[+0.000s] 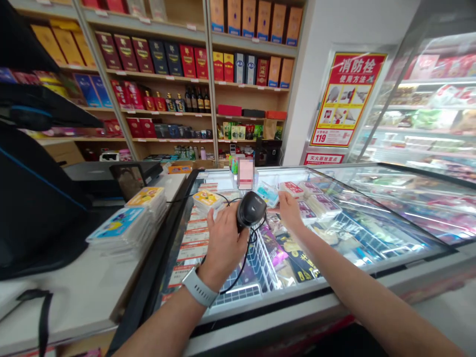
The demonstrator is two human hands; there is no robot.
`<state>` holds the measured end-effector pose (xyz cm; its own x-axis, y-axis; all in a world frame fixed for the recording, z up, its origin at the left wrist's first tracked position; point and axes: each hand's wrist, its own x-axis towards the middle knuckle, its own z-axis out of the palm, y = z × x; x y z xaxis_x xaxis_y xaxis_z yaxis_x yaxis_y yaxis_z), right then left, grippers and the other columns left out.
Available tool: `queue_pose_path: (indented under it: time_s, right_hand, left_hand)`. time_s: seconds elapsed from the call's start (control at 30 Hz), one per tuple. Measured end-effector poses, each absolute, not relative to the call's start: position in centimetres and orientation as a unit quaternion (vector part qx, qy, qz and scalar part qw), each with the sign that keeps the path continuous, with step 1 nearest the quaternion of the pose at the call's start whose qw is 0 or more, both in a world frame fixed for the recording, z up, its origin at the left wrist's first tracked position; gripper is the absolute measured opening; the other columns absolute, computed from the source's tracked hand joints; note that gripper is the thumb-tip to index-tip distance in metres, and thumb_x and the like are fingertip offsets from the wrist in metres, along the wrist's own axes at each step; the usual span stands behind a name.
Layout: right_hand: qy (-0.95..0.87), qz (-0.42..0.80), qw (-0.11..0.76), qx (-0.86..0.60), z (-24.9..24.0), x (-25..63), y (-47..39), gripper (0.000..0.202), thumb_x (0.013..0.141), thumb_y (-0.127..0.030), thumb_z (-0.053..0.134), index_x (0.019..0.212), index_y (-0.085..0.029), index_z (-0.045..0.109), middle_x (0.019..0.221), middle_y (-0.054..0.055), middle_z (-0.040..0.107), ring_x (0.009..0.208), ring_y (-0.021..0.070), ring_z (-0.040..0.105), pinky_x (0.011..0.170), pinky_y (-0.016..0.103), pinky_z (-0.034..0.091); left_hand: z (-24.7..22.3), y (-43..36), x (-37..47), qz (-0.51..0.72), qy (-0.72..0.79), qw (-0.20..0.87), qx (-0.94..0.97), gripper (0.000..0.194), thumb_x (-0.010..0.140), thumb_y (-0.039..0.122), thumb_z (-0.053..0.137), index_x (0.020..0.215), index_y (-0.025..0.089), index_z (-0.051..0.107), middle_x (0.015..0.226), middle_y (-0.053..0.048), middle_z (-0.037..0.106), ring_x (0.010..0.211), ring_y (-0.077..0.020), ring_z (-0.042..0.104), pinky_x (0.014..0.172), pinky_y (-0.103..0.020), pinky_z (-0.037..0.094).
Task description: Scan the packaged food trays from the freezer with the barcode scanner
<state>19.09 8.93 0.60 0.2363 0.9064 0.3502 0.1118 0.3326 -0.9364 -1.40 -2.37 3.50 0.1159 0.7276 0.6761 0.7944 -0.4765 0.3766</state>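
In the head view, the left hand (pixel 225 243) is curled round the black scanner (pixel 251 209), and the right hand (pixel 292 210), the nearer one, has its fingers closed on the right end of the blue pack (pixel 267 193) (long way roughly sideways), which lies just beyond the scanner, over the freezer (pixel 282 313).

Chest freezer (pixel 158 258), glass-topped, black-edged. On the glass, left to right: yellow-topped stack of flat packs (pixel 207 199); light-blue pack (pixel 267 193), flat or lifted, unclear; red-topped pack (pixel 292 188); purple-printed stacks (pixel 324 204), side by side.

Pale counter (pixel 92 295), alongside at left. On it: blue-topped stack (pixel 119 224); yellow-topped counter stack (pixel 146 197), just behind; black terminal (pixel 40 248).
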Motion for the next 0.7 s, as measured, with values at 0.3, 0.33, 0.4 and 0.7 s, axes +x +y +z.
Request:
queue_pose_path:
  time_s: [0.3,0.33,0.4,0.7]
  right_hand:
    - [-0.552,0.288,0.615,-0.485,-0.4,20.6,8.0,0.047,0.082,-0.059,0.053,0.103,-0.018,0.063,0.085,0.004,0.068,0.072,0.0188,0.063,0.054,0.029,0.055]
    - [-0.555,0.273,0.614,-0.491,-0.4,20.6,7.9,0.047,0.082,-0.058,0.054,0.103,-0.018,0.065,0.082,0.003,0.068,0.069,0.0178,0.062,0.053,0.028,0.053]
    - [-0.557,0.257,0.615,-0.496,-0.4,20.7,7.9,0.048,0.081,-0.058,0.054,0.101,-0.017,0.068,0.077,0.003,0.069,0.064,0.0165,0.061,0.052,0.027,0.05]
    - [-0.54,0.364,0.634,-0.417,-0.2,19.8,7.7,0.045,0.073,-0.055,0.065,0.098,-0.018,0.066,0.09,0.005,0.074,0.078,0.0204,0.07,0.081,0.039,0.058]
  left_hand:
    - [3.1,-1.9,-1.5,-0.405,-0.528,0.058,-0.744,0.051,0.084,0.02,0.054,0.134,0.017,0.043,0.126,-0.013,0.061,0.122,-0.0286,0.053,0.113,-0.055,0.019]
    - [3.0,-1.9,-1.5,-0.405,-0.529,0.061,-0.743,0.053,0.084,0.021,0.055,0.135,0.017,0.042,0.126,-0.013,0.061,0.122,-0.0287,0.053,0.113,-0.055,0.019]
    - [2.9,-1.9,-1.5,-0.406,-0.528,0.065,-0.743,0.054,0.084,0.022,0.054,0.137,0.017,0.041,0.128,-0.014,0.06,0.123,-0.0286,0.052,0.114,-0.055,0.02]
    - [2.6,-1.6,-1.6,-0.396,-0.522,0.079,-0.752,0.053,0.086,0.022,0.053,0.137,0.015,0.04,0.128,-0.015,0.061,0.123,-0.0278,0.054,0.114,-0.053,0.02]
